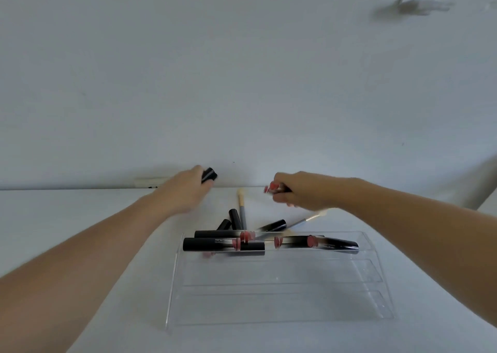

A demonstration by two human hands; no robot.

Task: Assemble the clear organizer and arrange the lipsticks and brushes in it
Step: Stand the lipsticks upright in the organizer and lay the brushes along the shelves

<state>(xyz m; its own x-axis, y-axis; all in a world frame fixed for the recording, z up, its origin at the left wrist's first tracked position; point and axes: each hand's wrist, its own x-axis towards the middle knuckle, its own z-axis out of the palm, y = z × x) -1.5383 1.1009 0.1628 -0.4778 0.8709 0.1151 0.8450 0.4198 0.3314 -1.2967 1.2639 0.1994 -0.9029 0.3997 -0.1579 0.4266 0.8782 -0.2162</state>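
A clear stepped organizer (282, 299) stands on the white table in front of me. Several black lipsticks with pink ends (223, 244) lie across its top tier. Behind it on the table lie more black lipsticks (234, 219) and two brushes, one upright-pointing (242, 207) and one slanting right (309, 219). My left hand (185, 191) is raised beyond the organizer, closed around a black lipstick (209, 175). My right hand (298, 191) is closed around another lipstick whose pink end (270, 187) sticks out to the left.
The white table (80, 218) ends at a plain white wall. A small white object (150, 183) lies at the table's back edge on the left. A blurred mark with a thin rod (411, 6) is on the wall at top right.
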